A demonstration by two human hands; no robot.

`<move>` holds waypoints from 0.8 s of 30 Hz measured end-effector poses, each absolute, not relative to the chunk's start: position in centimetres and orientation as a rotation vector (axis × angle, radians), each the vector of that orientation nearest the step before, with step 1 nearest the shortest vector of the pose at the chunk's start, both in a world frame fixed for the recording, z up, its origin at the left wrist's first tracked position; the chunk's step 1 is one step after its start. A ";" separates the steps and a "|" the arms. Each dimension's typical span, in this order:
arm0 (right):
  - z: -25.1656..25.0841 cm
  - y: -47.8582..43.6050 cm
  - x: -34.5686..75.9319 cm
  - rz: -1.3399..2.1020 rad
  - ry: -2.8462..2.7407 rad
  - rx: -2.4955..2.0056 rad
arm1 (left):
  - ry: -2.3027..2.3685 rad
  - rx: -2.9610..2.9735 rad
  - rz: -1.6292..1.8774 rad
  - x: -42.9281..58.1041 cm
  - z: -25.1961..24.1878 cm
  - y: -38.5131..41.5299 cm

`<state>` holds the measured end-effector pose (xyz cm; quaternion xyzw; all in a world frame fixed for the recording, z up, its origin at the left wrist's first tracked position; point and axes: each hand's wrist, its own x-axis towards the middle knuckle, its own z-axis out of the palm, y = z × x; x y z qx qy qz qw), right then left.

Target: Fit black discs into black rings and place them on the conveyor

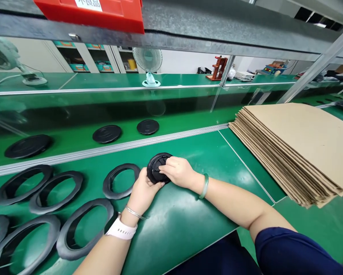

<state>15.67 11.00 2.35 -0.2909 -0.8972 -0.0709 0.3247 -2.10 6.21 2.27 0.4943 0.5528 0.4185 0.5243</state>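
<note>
Above the green worktable (pixel 185 214), my left hand (pixel 144 191) grips a round black plastic part (pixel 152 168) by its lower left rim. The part is tilted, with its recessed, ribbed inside facing me. My right hand (pixel 175 171) is closed, its fingertips pinched together inside the recess; a small thin dark piece shows at the tips, too small to name. Just left of my left hand lies a black ring (pixel 107 183). Larger black rings, such as one near my left wrist (pixel 64 238) and another farther left (pixel 35 202), rest on the table.
Several black discs, one of them in the middle (pixel 107 134), lie on the green conveyor belt (pixel 183 122) behind a metal rail (pixel 188 133). A stack of brown cardboard sheets (pixel 300 141) stands on the right. Overhead is a metal shelf with a red bin (pixel 117 15). Beyond stands a fan (pixel 147 61).
</note>
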 end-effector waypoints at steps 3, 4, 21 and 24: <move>1.9 11.1 16.1 -0.190 -2.385 -0.714 | 1.362 1.195 0.989 -2.2 2.1 6.3; 1.9 11.2 16.2 -0.186 -2.393 -0.703 | 1.366 1.200 0.989 -2.2 2.0 6.3; 2.0 11.1 16.4 0.027 -2.283 -0.766 | 1.334 1.173 0.986 -1.9 2.4 6.2; 2.1 11.0 16.2 0.062 -2.297 -0.809 | 1.350 1.189 0.974 -1.9 2.4 6.2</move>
